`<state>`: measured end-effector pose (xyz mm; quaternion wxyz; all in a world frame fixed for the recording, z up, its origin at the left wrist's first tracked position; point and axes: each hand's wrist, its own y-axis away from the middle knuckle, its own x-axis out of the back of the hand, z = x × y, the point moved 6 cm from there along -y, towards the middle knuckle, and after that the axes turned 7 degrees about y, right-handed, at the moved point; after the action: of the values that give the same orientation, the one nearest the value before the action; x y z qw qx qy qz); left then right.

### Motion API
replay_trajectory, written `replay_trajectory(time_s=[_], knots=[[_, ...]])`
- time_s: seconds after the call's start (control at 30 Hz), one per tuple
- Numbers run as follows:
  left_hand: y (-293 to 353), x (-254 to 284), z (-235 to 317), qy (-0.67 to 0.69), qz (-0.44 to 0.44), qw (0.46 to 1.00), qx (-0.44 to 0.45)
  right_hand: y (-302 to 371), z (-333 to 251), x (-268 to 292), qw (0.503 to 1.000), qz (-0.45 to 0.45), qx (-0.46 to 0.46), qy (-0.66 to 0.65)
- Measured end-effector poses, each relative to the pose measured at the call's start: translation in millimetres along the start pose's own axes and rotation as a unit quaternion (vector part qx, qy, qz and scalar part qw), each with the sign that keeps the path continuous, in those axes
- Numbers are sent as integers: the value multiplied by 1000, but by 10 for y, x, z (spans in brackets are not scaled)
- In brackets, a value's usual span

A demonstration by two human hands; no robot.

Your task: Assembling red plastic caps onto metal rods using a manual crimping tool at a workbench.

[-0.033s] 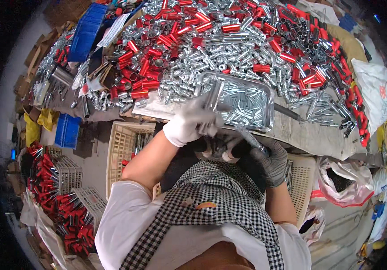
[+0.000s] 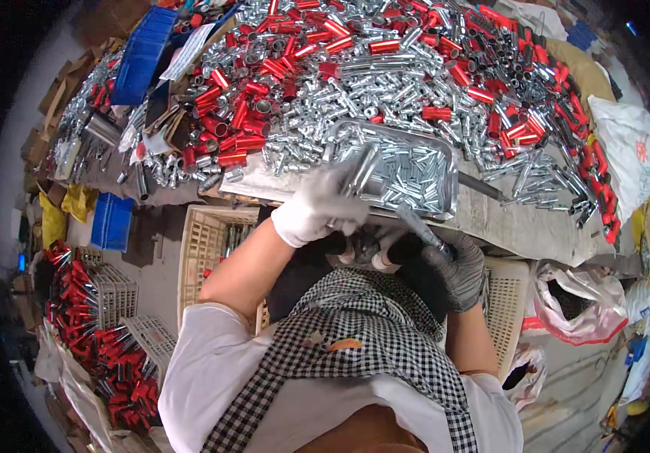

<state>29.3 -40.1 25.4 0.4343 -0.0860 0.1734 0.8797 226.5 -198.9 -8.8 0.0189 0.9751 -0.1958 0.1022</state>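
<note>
My left hand [image 2: 316, 205], in a white glove, is closed around a shiny metal tube [image 2: 363, 167] that tilts up over the near left part of a metal tray [image 2: 455, 185]. Motion smears the fingers of that hand. Short silvery pins [image 2: 415, 177] lie heaped in the tray. In a grey glove, my right hand [image 2: 457, 270] grips a slim metal rod-like piece [image 2: 420, 229], whose far end points up-left toward the tray's near edge. The two hands are apart, both near the table's front edge.
Loose silver metal parts and red tubes [image 2: 249, 124] cover the table behind the tray. A blue bin [image 2: 142, 57] stands far left. Below the table edge are cream plastic crates [image 2: 193, 249], a white sack [image 2: 578, 313], and red-handled parts [image 2: 125, 396] on the floor at left.
The metal tube in my left hand has tilted further to the right, and that hand has shifted slightly. My right hand keeps its rod-like piece in nearly the same place.
</note>
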Motion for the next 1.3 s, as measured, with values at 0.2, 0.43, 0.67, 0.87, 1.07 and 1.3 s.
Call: replay_trajectory(time_s=[0.2, 0.43, 0.67, 0.87, 1.07, 1.3], knots=[[70, 174, -46, -296, -7, 955, 13, -108, -114, 233, 984, 21, 82, 159], [232, 230, 241, -328, 26, 944, 28, -127, -158, 201, 969, -37, 93, 228], [235, 151, 52, -259, -40, 962, 84, -56, -322, -93, 927, -107, 236, 272], [182, -191, -42, -211, -112, 971, -22, 73, -185, -483, 950, -136, 239, 146], [-56, -358, -258, -213, -81, 968, 108, -28, -68, -536, 959, -170, 123, 193], [-857, -463, 236, -586, -78, 714, -375, -128, 6, -165, 976, -123, 28, 176]])
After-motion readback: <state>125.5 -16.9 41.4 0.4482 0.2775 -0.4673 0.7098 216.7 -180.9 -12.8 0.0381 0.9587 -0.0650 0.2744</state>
